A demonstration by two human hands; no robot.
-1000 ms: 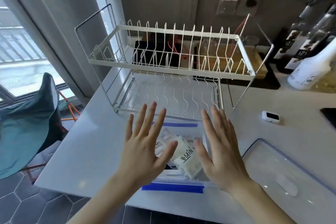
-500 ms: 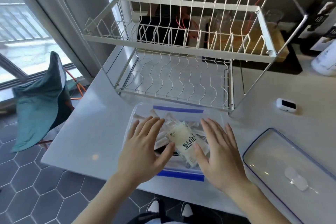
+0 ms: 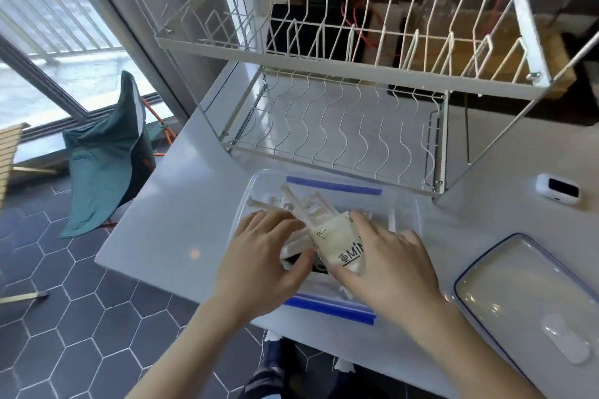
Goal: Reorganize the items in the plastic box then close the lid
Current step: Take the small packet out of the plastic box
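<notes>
A clear plastic box (image 3: 409, 209) with blue clips stands open at the near edge of the white counter. Inside lie several white wrapped sticks (image 3: 299, 202) and a cream packet (image 3: 337, 244) with black print. My left hand (image 3: 262, 264) reaches into the box's left half, fingers over a flat white packet (image 3: 293, 251) and thumb pinching it from below. My right hand (image 3: 390, 274) grips the cream packet, fingers over its top and thumb under its lower end. The box's clear lid (image 3: 518, 287) lies flat on the counter to the right, apart from the box.
A white two-tier wire dish rack (image 3: 350, 81) stands right behind the box. A small white device (image 3: 557, 188) lies at the right past the rack's foot. The counter's edge runs just below the box; a teal chair (image 3: 103, 152) stands on the tiled floor at the left.
Both hands came down from hovering spread above the box into it. The right hand closed on the cream packet, the left on the white packet. The camera tilted down and closer.
</notes>
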